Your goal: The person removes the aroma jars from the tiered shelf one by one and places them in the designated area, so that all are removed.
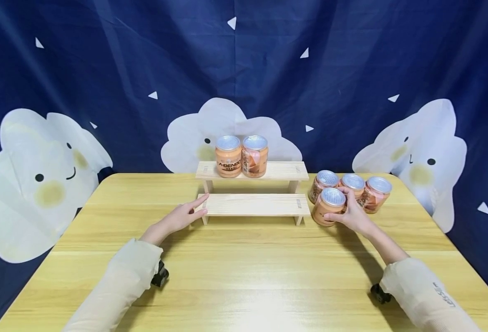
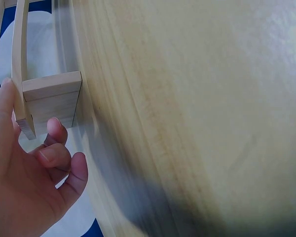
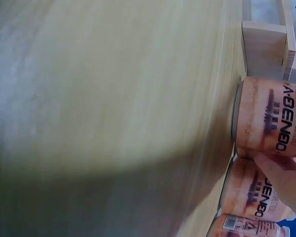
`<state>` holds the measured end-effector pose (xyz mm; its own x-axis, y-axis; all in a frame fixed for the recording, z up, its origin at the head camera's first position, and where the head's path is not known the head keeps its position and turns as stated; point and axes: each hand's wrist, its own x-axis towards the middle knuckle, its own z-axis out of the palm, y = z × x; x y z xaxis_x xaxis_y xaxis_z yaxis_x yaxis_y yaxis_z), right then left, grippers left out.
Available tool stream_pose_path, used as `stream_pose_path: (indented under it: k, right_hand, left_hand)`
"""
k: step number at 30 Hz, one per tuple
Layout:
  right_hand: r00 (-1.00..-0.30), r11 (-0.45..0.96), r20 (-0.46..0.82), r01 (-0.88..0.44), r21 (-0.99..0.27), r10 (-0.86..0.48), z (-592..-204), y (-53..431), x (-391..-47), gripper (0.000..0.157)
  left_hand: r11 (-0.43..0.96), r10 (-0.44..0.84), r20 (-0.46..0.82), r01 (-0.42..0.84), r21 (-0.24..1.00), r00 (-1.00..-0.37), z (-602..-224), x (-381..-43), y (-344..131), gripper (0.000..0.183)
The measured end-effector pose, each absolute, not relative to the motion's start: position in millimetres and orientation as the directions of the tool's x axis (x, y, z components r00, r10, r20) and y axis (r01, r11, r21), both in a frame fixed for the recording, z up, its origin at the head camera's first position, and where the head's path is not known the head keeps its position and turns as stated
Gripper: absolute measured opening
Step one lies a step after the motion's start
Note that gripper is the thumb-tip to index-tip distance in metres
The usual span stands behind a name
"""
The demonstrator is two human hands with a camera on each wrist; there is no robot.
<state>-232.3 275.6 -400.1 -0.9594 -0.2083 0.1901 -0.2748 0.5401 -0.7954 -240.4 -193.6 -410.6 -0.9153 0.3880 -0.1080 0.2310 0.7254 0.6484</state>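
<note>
My right hand (image 1: 353, 214) grips a short can (image 1: 326, 213) with a silver lid and an orange-brown A-BENDO label, thumb and fingers around its sides. This can (image 3: 266, 116) stands upright, its base close to the tabletop beside the rack's right end. Three similar cans, one of them a pink-labelled can (image 1: 375, 196), stand just behind it. At the left end of the lower wooden shelf (image 1: 252, 205), my left hand (image 1: 179, 217) touches the board with its fingertips. In the left wrist view the other fingers (image 2: 71, 175) curl loosely below the board, holding nothing.
Two more cans (image 1: 229, 159) stand side by side on the raised upper shelf (image 1: 285, 170) behind. A pale wood table (image 1: 244, 267) carries everything. Behind its far edge hangs a dark blue curtain (image 1: 268, 64) with white clouds.
</note>
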Motion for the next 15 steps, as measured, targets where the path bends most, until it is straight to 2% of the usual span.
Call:
stream_pose_path:
  k: [3,11,15]
  right_hand:
    - [-0.954,0.514,0.221,-0.296,-0.805,-0.204,-397.6,278.3,-230.7,0.082]
    - [-0.904,0.315,0.399,-0.427,-0.848,-0.154,-378.8,274.7,-231.3,0.073]
    - [-0.897,0.310,0.418,-0.442,-0.842,-0.142,-364.2,263.6,-235.3,0.070]
  left_hand:
    - [0.732,0.384,-0.103,0.235,0.640,-0.917,-410.7,-239.7,-194.4,0.062]
    - [0.738,0.377,-0.115,0.223,0.637,-0.919,-408.9,-238.7,-193.8,0.062]
    - [0.731,0.385,-0.113,0.228,0.644,-0.916,-409.0,-238.3,-193.2,0.062]
